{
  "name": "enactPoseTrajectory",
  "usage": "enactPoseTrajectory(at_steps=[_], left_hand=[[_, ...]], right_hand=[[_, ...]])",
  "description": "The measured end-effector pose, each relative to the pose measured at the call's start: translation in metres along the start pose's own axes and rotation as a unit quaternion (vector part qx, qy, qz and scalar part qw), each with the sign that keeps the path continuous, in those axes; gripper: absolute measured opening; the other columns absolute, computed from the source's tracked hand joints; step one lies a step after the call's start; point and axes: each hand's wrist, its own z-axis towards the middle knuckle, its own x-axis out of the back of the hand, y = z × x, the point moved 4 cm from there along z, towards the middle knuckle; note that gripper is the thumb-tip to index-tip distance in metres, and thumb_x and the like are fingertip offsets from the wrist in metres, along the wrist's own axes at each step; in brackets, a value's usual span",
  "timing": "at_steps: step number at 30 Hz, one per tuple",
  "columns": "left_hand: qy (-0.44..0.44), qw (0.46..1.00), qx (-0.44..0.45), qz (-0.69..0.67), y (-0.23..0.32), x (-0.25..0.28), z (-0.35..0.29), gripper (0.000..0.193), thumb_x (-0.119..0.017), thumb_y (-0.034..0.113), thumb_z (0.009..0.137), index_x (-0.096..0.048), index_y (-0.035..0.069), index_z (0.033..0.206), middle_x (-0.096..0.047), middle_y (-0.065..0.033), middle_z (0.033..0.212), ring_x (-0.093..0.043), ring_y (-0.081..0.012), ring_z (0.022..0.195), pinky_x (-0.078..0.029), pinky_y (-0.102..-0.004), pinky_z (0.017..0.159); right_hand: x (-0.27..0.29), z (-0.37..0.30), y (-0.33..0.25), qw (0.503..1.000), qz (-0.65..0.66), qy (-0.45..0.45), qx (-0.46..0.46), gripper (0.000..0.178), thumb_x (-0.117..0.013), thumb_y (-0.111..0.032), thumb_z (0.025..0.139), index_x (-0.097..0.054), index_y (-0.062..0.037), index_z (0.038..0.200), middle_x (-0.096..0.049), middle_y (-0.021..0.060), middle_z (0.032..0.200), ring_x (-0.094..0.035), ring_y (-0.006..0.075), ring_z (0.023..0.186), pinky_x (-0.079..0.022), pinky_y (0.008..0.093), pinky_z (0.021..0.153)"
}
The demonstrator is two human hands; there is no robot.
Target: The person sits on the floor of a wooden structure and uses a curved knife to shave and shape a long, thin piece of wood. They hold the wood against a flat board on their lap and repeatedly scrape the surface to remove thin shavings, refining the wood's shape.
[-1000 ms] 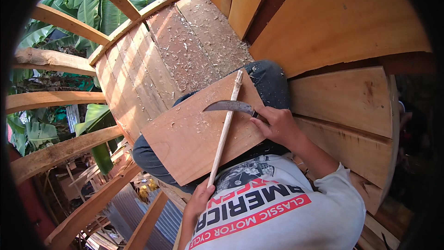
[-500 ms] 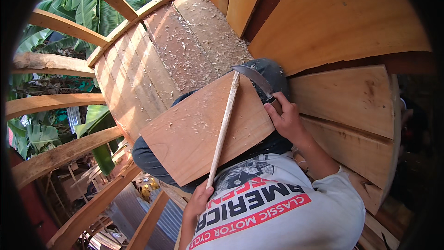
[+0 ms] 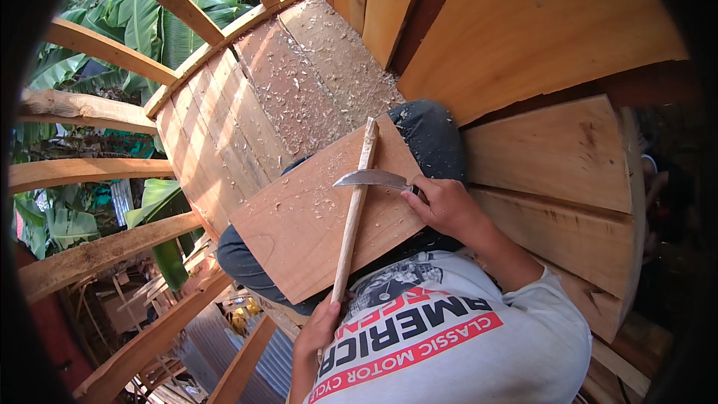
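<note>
Fingers of the right hand [image 3: 449,211] are gripping the knife [image 3: 374,178] by its dark handle, curved blade pointing left. Left hand [image 3: 320,327] is gripping the near part of the stick [image 3: 349,232], close against the shirt [image 3: 464,374]. Stick is lying slantwise across the board [image 3: 295,221], its far end sitting at the board's far edge. I'm seeing the blade crossing over the far half of the stick; from my end I can't tell if the edge is biting. Board is resting on the legs [image 3: 434,142]. Wood shavings [image 3: 288,97] are littering the far floor planks [image 3: 202,131], with a few lying on the board. Green leaves [image 3: 191,0] are showing beyond the wooden rails [image 3: 97,172] far left; wooden panels [image 3: 550,150] are lining the right side.
</note>
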Motion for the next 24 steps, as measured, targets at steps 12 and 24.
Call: enactPoseTrajectory(at_steps=[12, 24], left_hand=[[0.001, 0.972, 0.112, -0.207, -0.025, -0.004, -0.004, 0.057, -0.037, 0.054, 0.097, -0.055, 0.002, 0.113, -0.048, 0.002, 0.086, -0.04, -0.0069, 0.074, -0.035, -0.0211, 0.066], [-0.002, 0.962, 0.087, -0.258, -0.05, -0.007, -0.005, 0.059, -0.041, 0.054, 0.095, -0.056, 0.0, 0.112, -0.046, 0.0031, 0.081, -0.04, -0.0063, 0.07, -0.033, -0.0187, 0.065]], right_hand=[[0.006, 0.026, 0.015, 0.98, -0.194, 0.048, 0.006, 0.053, -0.06, -0.055, 0.086, -0.06, -0.0078, 0.063, -0.06, 0.0143, 0.057, -0.064, 0.0331, 0.055, -0.051, 0.0412, 0.049], [0.029, 0.052, 0.031, 0.97, -0.208, 0.103, -0.067, 0.055, -0.06, -0.057, 0.085, -0.062, -0.0059, 0.065, -0.062, 0.0167, 0.061, -0.065, 0.0358, 0.06, -0.052, 0.0441, 0.053]])
